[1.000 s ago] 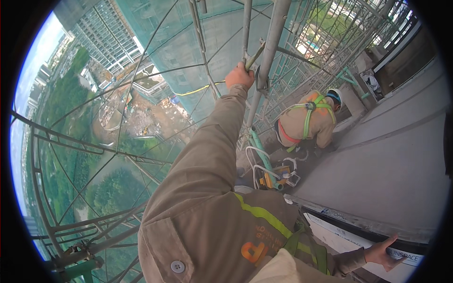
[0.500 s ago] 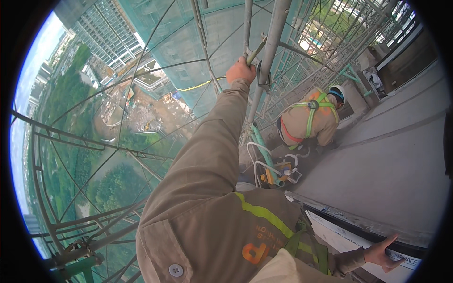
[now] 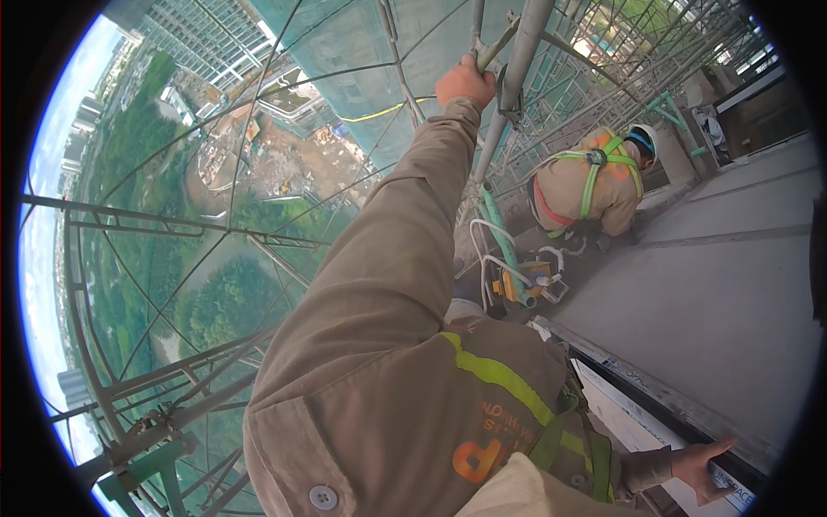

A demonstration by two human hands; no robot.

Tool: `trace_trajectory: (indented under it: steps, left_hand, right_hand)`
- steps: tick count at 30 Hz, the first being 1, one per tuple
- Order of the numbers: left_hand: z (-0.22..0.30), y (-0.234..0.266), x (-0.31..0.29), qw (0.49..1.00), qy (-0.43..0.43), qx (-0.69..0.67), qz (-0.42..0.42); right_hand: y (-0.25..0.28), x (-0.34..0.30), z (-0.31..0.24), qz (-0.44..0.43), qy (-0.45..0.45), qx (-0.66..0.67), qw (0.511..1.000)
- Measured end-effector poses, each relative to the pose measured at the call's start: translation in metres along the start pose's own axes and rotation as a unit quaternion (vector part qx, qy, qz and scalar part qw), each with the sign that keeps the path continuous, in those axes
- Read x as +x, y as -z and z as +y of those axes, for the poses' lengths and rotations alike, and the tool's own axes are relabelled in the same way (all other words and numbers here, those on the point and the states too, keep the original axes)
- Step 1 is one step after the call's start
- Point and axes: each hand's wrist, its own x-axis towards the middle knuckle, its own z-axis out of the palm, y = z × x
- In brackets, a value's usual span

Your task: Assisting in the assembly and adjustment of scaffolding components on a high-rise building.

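Observation:
My left hand is raised far forward, its fingers wrapped round a thin scaffold brace close to a thick upright scaffold pole. At the lower right, my right hand lies against the edge of a window frame with dark edging and printed white protective film. Its fingers are spread, with thumb and fingers apart. Part of that hand's contact with the frame is hidden.
Ahead, a co-worker in a white helmet and green harness bends beside the grey wall. Between us are a yellow tool, a white hose and a green pipe. Scaffold bars edge a high drop on the left.
My view has shifted slightly, so the scene sits farther right and higher. Both hands keep their places on the brace and the frame.

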Motion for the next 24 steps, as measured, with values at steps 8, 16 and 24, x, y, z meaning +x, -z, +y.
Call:
trace_trajectory:
  steps: [8, 16, 24]
  left_hand:
    - [-0.0067, -0.0044, -0.0002, 1.000, 0.003, -0.001, -0.011]
    - [0.0006, -0.0025, 0.0025, 1.000, 0.010, 0.001, -0.015]
    - [-0.0027, -0.0026, 0.0026, 1.000, 0.006, -0.003, -0.001]
  right_hand:
    - [0.0023, 0.0065, -0.0028, 0.001, -0.047, 0.057, 0.997]
    - [0.0036, 0.0037, 0.0032, -0.009, -0.019, 0.023, 1.000]
    - [0.0015, 0.0074, 0.0003, -0.001, -0.024, 0.071, 0.997]
